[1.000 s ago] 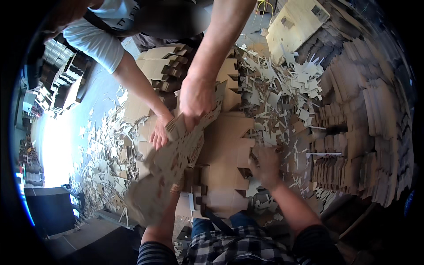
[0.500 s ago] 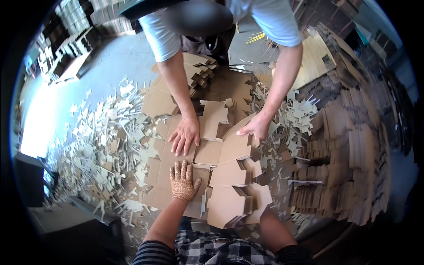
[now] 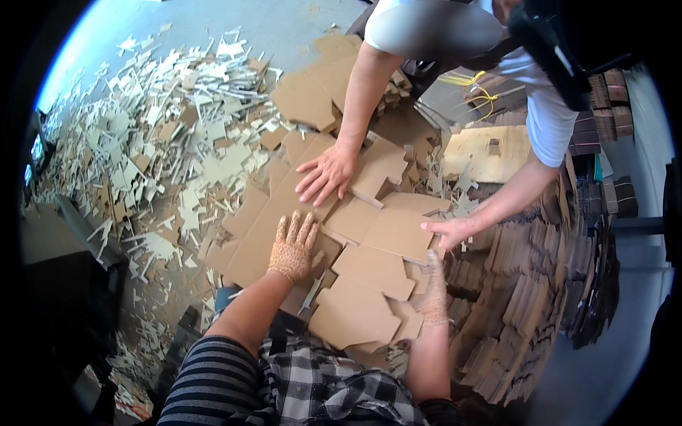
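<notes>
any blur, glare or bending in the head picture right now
Head view: black fisheye corners, stacked cardboard bowing at right; blue-white glare along the upper-left rim; a grey smeared oval up top; the right hand looks softer than the left hand.

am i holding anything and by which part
Left hand lies flat on a cardboard sheet, gripping nothing; right hand at right edge of cardboard stack, grip unclear.

A co-worker's forearms (image 3: 364, 96) bar both sides of free room above cardboard (image 3: 402, 224).
</notes>
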`<state>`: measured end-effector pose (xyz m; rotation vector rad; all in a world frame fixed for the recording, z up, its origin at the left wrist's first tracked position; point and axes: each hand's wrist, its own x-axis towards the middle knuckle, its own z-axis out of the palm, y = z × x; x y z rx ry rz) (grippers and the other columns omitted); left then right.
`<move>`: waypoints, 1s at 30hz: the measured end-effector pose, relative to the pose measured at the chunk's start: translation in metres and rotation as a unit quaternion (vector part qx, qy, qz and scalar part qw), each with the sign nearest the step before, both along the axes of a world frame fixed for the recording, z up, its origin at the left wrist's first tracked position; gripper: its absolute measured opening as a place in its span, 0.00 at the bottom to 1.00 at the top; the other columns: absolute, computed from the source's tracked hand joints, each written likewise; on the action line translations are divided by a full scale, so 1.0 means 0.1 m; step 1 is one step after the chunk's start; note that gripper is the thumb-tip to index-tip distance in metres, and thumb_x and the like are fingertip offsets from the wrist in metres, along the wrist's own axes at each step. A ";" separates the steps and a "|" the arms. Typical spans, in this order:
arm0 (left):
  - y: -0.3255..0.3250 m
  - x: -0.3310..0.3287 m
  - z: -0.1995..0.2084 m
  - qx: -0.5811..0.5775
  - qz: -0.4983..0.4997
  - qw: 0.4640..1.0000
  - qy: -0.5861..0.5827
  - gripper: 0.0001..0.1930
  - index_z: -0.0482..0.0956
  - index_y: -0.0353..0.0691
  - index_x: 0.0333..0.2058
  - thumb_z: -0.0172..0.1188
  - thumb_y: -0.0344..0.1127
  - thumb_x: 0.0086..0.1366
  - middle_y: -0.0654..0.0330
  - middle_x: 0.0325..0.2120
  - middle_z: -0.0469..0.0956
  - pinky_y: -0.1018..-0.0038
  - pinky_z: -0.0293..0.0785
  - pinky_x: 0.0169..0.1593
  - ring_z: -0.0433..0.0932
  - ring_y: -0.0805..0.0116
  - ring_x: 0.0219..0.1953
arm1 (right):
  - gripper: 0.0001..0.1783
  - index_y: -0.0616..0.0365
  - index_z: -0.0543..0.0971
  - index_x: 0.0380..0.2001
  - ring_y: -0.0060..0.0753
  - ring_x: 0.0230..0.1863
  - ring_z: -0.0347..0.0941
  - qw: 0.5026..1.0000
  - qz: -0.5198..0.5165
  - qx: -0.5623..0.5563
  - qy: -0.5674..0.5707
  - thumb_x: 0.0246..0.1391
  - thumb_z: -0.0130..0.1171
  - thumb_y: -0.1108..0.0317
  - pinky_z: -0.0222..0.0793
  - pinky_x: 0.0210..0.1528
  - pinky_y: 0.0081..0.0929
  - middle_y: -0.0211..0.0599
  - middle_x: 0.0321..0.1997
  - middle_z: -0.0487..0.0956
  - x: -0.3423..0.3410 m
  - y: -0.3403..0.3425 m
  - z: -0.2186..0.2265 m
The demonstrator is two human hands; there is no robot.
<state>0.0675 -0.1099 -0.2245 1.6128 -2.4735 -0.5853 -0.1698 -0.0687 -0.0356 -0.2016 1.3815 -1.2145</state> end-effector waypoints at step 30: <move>0.01 -0.06 0.08 -0.018 0.012 0.999 -0.030 0.38 0.62 0.40 0.66 0.51 0.58 0.63 0.56 0.70 0.54 0.51 0.35 0.74 0.45 0.52 0.74 | 0.34 0.50 0.70 0.59 0.43 0.52 0.73 0.990 -0.023 0.067 0.118 0.57 0.55 0.39 0.69 0.53 0.51 0.43 0.53 0.76 -0.84 0.13 -0.55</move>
